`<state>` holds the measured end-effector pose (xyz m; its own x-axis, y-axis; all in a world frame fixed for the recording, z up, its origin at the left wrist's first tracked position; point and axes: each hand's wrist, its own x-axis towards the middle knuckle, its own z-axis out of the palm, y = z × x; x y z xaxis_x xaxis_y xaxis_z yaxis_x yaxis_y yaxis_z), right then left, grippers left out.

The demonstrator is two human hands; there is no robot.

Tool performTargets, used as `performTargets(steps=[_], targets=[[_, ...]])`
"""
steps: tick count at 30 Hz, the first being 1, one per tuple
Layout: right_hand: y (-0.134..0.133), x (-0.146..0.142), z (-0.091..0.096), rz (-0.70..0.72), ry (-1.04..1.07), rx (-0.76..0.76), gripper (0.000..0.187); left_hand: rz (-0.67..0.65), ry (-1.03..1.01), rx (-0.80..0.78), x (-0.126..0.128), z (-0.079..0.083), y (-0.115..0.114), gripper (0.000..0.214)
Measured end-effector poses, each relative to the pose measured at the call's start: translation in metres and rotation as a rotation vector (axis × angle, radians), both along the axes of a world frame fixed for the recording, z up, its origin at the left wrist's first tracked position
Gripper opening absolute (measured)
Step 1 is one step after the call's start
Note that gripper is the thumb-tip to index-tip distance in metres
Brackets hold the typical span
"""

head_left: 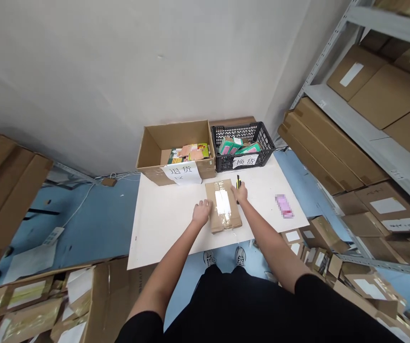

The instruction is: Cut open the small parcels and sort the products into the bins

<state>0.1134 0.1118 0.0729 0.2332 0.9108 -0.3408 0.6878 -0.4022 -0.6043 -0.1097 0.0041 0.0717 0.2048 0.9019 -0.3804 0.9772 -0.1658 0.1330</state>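
Note:
A taped brown cardboard parcel [234, 216] with a white label lies flat on the white table [169, 224] in front of me. My left hand [202, 212] rests against its left side, fingers curled at the edge. At the upper right edge of the parcel is my right hand [240, 192], closed around a black and yellow utility knife [238, 181]. The knife points away from me; whether its blade is out is too small to tell.
Behind the parcel stand an open cardboard box [155, 147] of small packets and a black plastic crate [222, 164] with green boxes. A blurred pink item [284, 206] lies at right. Shelves [351, 107] of cartons line the right; parcels fill a large box [99, 295] at lower left.

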Motion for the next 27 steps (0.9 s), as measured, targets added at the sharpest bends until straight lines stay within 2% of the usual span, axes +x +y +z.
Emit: performTargets(steps=[4,6,8,10,13,16,18,19,21,23,27], targets=[[-0.085,0.021,-0.013,0.084,-0.090,-0.066,0.052,-0.440,-0.154,-0.038,0.000,-0.002,0.030,0.090],[-0.118,0.029,-0.023,0.122,-0.152,-0.149,0.056,-0.523,-0.220,-0.104,0.005,-0.010,0.035,0.097],[-0.131,0.036,-0.030,0.132,-0.185,-0.200,0.058,-0.470,-0.244,-0.160,0.009,-0.017,0.034,0.105],[-0.121,0.040,-0.031,0.147,-0.207,-0.206,0.063,-0.381,-0.228,-0.181,0.011,-0.021,0.028,0.112],[-0.076,0.040,-0.021,0.200,-0.257,-0.171,0.072,-0.244,-0.138,-0.144,0.024,-0.025,0.009,0.116],[-0.025,0.030,-0.006,0.308,-0.306,-0.079,0.072,-0.042,-0.029,-0.058,0.058,-0.034,-0.017,0.116],[-0.002,0.026,0.003,0.385,-0.284,0.000,0.066,0.094,0.032,-0.015,0.085,-0.041,-0.033,0.117],[0.004,0.026,0.006,0.370,-0.263,0.043,0.059,0.145,0.060,-0.003,0.096,-0.044,-0.040,0.117],[0.004,0.035,0.009,0.272,-0.199,0.096,0.040,0.199,0.106,0.008,0.111,-0.047,-0.049,0.115],[-0.012,0.052,0.008,0.174,-0.094,0.078,0.027,0.209,0.126,0.019,0.115,-0.047,-0.052,0.110],[-0.065,0.083,0.000,0.241,0.182,-0.128,0.014,0.227,0.115,0.041,0.116,-0.040,-0.050,0.101]])
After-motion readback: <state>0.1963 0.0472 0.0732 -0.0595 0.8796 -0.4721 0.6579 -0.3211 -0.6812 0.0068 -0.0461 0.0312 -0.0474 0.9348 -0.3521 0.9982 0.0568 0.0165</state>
